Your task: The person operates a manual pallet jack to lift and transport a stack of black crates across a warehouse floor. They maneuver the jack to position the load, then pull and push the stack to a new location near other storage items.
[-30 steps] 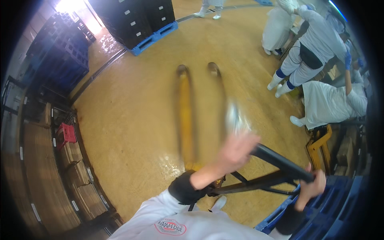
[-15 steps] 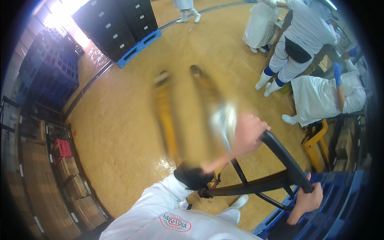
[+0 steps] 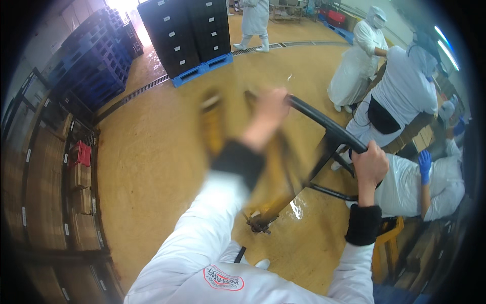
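Both my hands are on the black handle [image 3: 329, 123] of a yellow pallet jack [image 3: 276, 206]. My left hand [image 3: 272, 109] is closed round the handle's far left end. Lower on the right, my right hand [image 3: 370, 164] grips the other end of the same bar. The jack's two forks reach away over the floor and are smeared by motion; my left arm partly covers them. Nothing can be seen lying on the forks.
Black crates [image 3: 177, 38] stand stacked on a blue pallet [image 3: 203, 70] ahead. Blue pallets [image 3: 93, 55] are piled at far left, above a cardboard-filled rack [image 3: 48, 182]. Several people in white [image 3: 400, 96] work at right, near another yellow jack [image 3: 387, 243]. Someone [image 3: 254, 23] walks beyond the crates.
The handle has swung up and away from me, with both hands still on it. My view has tilted up, showing more of the far room.
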`<state>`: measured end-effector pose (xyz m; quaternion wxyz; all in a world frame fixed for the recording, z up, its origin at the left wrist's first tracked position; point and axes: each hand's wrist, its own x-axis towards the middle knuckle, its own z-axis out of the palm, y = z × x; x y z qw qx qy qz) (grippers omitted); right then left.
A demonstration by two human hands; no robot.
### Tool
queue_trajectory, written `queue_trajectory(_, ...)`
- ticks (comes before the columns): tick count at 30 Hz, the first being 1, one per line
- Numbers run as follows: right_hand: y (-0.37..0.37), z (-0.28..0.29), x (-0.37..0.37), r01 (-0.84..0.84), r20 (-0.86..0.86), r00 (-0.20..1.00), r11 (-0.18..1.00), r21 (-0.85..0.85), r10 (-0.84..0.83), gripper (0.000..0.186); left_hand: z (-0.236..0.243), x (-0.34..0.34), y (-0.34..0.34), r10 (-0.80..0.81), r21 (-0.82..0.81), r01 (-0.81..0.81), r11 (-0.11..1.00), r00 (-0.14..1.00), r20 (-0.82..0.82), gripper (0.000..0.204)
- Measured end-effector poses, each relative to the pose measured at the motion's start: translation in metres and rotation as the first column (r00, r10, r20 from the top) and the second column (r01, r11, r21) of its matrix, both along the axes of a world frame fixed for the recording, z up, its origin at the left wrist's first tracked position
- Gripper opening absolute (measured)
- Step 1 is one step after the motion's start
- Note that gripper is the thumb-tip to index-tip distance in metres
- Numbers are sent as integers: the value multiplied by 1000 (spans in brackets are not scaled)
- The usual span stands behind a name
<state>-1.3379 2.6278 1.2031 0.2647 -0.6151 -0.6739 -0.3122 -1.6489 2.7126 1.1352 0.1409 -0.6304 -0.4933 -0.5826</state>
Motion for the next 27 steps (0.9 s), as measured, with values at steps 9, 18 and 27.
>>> queue_trajectory(9, 292, 51, 55, -256, -19, 965, 932, -257, 260, 28, 36, 57, 164, 98, 25, -104, 994, 977, 191, 14)
queue_trajectory(18, 541, 93, -84, -415, 48, 886, 837, -356, 460, 40, 55, -60, 325, 359, -76, -351, 933, 922, 143, 15)
queue_trajectory(27, 750, 90, -242, -558, 43, 808, 786, -265, 588, 37, 48, -217, 531, 464, 26, -473, 880, 871, 160, 11)
